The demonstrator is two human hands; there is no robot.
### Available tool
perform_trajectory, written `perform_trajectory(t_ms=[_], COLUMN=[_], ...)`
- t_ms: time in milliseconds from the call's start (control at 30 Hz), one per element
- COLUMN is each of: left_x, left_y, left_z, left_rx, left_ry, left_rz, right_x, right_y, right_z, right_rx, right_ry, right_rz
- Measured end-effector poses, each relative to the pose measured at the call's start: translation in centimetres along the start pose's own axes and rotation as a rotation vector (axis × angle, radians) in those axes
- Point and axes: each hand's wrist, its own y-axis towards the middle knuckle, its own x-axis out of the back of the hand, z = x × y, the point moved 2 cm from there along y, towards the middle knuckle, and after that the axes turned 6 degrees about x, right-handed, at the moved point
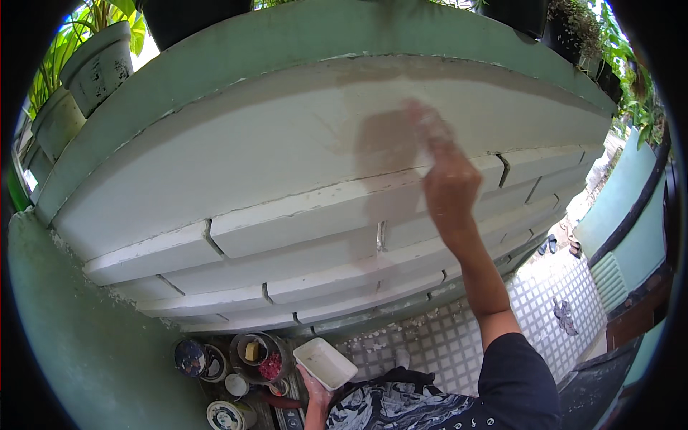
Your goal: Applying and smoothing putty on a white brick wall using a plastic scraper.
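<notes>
My left hand [315,388], low in the head view, grips the side of a white rectangular tray [325,363] with whitish residue inside. My right arm reaches up to a white-painted wall [272,136]. There my right hand [451,179] is closed round a brush-like tool [432,129], smeared by motion, so its exact kind is unclear. Its far end is at or close to the smooth upper band of the wall, below the green ledge. A shadow of the hand and arm falls on the wall beside it.
Potted plants [97,68] line the green ledge [287,46] above. Below left stand paint cans [231,416] and a round basin [247,351] holding a yellowish block and something pink-red. A green wall [93,330] closes the left side. Patterned tiles [459,351] cover the floor; sandals [548,244] lie farther off.
</notes>
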Motion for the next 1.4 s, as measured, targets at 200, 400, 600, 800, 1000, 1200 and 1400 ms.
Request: perform_trajectory(t_ms=[200, 400, 600, 800, 1000, 1200, 1400], left_x=[-0.4, -0.7, -1.3, 0.3, -1.3, -6.0, -3.9], left_y=[0.8, 1.9, 1.1, 1.3, 1.7, 0.1, 1.5], left_z=[0.1, 0.7, 1.0, 2.1, 2.1, 1.7, 3.6], left_rx=[0.014, 0.104, 0.059, 0.044, 0.079, 0.069, 0.044], left_ry=[0.024, 0.048, 0.045, 0.070, 0.083, 0.038, -0.075], left_rz=[0.012, 0.033, -0.006, 0.004, 0.001, 0.049, 0.023], right_x=[1.2, 0.0, 2.3, -0.5, -2.2, 0.5, -1.1], right_y=[2.8, 1.4, 1.8, 2.7, 0.3, -1.3, -0.7], right_z=[-1.7, 7.8, -1.4, -4.8, 9.8, -1.2, -7.2], right_rx=[-0.241, 0.030, -0.515, -0.307, 0.085, -0.354, -0.610], right_ry=[-0.169, 0.251, 0.066, -0.151, 0.340, 0.169, -0.229], right_rz=[0.251, 0.060, 0.105, -0.106, -0.095, -0.119, 0.016])
